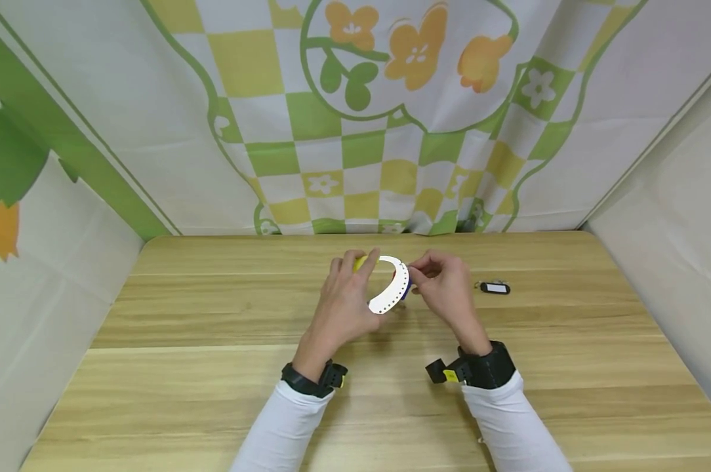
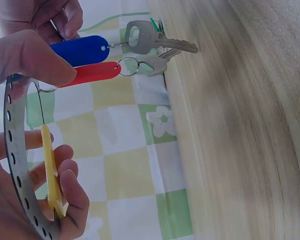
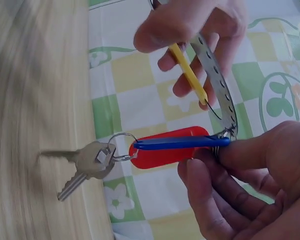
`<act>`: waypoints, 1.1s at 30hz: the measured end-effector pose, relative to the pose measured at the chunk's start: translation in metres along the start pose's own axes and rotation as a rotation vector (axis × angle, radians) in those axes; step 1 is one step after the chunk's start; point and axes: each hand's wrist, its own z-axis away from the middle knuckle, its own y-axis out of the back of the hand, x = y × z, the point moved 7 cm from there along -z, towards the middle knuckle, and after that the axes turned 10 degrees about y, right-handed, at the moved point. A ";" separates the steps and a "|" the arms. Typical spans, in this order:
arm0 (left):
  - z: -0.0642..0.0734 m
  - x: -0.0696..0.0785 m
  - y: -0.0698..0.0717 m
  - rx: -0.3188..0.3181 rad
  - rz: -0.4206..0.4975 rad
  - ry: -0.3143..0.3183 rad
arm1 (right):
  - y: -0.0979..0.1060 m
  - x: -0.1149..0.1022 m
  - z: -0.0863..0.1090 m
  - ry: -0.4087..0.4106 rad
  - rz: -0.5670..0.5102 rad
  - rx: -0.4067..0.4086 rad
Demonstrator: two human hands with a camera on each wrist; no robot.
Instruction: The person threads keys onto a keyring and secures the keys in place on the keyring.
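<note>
My left hand (image 1: 345,301) holds a white curved strip (image 1: 398,288) with a row of small holes along it. A flat yellow key tag (image 2: 49,170) lies among that hand's fingers. Thumb and fingers of my right hand (image 1: 446,288) pinch the end of a blue key tag (image 3: 180,143), right beside the strip's edge where small metal rings show. A red key tag (image 3: 152,159) is next to the blue one. Metal keys (image 3: 96,159) hang from rings at the tags' far ends. How the tags join the strip is partly hidden by fingers.
A black key tag (image 1: 495,288) with a white label lies on the wooden table (image 1: 214,387), to the right of my right hand. A patterned curtain (image 1: 344,157) hangs along the table's back edge, with pale walls at both sides.
</note>
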 end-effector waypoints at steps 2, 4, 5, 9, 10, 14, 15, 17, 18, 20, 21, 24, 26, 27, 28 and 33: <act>0.000 0.000 0.000 -0.010 0.003 0.001 | 0.000 -0.002 0.000 0.029 0.038 0.007; 0.000 0.000 0.000 -0.018 0.007 -0.002 | 0.001 -0.005 0.000 0.066 0.093 0.008; 0.000 -0.001 -0.001 -0.021 0.008 -0.005 | 0.001 -0.007 0.000 0.083 0.116 0.007; 0.000 -0.001 0.000 -0.026 0.010 -0.015 | 0.001 -0.011 0.000 0.120 0.186 -0.009; 0.000 -0.002 -0.001 -0.029 0.008 -0.016 | 0.000 -0.011 0.000 0.134 0.203 -0.014; 0.001 -0.003 -0.001 -0.052 0.001 -0.016 | -0.003 -0.015 0.000 0.221 0.276 -0.042; 0.001 -0.004 -0.001 -0.059 0.001 -0.014 | -0.004 -0.016 0.000 0.243 0.296 -0.051; 0.000 -0.005 -0.002 -0.070 0.002 -0.007 | -0.006 -0.018 0.001 0.276 0.323 -0.067; 0.000 -0.006 -0.001 -0.070 0.003 -0.004 | -0.007 -0.018 0.001 0.280 0.325 -0.070; -0.001 -0.007 -0.001 -0.060 0.004 0.006 | -0.006 -0.016 0.001 0.253 0.303 -0.060; -0.001 -0.007 0.000 -0.051 0.011 0.010 | -0.006 -0.014 0.000 0.221 0.275 -0.050; -0.002 -0.005 0.002 -0.002 0.016 0.011 | -0.004 -0.005 0.000 0.074 0.106 -0.005; -0.002 -0.004 0.003 0.029 0.018 0.011 | -0.005 0.002 0.000 -0.031 -0.013 0.022; -0.002 -0.003 0.003 0.045 0.014 0.009 | -0.005 0.004 0.001 -0.071 -0.060 0.031; -0.001 -0.002 0.003 0.058 0.009 0.007 | -0.006 0.006 0.001 -0.102 -0.095 0.039; 0.000 0.000 0.002 0.084 -0.013 -0.002 | -0.006 0.005 0.002 -0.111 -0.093 0.062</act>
